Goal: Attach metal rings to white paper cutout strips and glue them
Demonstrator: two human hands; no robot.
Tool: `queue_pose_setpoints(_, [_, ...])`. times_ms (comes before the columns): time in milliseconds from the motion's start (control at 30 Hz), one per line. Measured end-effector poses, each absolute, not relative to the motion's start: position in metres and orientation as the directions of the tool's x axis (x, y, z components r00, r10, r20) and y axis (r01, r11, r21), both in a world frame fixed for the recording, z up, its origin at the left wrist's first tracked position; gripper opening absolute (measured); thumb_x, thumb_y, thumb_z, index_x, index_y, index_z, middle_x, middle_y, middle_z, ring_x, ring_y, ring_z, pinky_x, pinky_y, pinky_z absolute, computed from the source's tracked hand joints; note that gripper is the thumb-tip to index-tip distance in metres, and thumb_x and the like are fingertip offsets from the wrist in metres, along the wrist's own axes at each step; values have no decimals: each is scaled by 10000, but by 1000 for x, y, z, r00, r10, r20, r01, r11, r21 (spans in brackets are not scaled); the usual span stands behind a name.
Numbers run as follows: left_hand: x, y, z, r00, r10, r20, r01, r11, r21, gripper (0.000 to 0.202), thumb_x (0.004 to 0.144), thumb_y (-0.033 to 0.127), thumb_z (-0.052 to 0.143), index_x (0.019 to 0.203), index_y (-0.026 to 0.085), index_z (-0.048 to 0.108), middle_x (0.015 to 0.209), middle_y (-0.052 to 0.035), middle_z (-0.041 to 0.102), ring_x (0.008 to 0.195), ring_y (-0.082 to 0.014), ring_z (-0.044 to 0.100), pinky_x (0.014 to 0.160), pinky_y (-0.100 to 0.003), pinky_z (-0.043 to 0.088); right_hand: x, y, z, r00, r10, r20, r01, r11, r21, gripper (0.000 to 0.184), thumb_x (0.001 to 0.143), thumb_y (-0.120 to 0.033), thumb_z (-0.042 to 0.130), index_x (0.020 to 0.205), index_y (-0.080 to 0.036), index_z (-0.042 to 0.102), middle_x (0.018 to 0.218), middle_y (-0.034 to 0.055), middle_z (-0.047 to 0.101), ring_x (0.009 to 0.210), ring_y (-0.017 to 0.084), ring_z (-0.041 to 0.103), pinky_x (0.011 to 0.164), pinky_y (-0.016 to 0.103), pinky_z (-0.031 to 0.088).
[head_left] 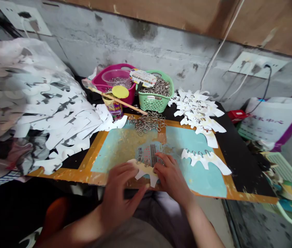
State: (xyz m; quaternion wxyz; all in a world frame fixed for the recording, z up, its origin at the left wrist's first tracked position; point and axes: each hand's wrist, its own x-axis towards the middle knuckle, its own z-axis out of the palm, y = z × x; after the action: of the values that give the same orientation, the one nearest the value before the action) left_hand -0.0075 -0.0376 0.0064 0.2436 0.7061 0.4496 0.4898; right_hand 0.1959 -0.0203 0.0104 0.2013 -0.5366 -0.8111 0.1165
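Note:
A white cut-out piece (146,170) with a scalloped edge lies near the table's front edge. Metal rings (147,162) stand along its upper side. The fingers of my left hand (121,189) rest on its left end, with the thumb stretched apart below; this hand is slightly blurred. At the piece's right end, the fingers of my right hand (173,177) close around a metal ring, partly hidden by the fingertips. Beyond the hands lies a heap of loose metal rings (148,123). A similar ringed cut-out (205,160) lies to the right.
A large clear bag of white cut-outs (55,110) spills onto the table's left. A green basket of rings (156,101), a magenta basket (101,84) and a can with a stick (114,109) stand at the back. Ringed cut-outs (197,112) are stacked back right.

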Motion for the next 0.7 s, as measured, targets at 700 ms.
queue_pose_setpoints(700, [9, 32, -17, 750, 613, 249, 393, -715, 578, 166, 934, 237, 575, 934, 285, 733, 1127, 0, 718, 1325, -272, 454, 1216, -523, 18, 208, -48, -3, -275, 916, 292, 764, 392, -512, 189, 928, -161, 507, 1078, -184, 619, 1114, 112, 552, 983, 233, 529, 830, 352, 435])
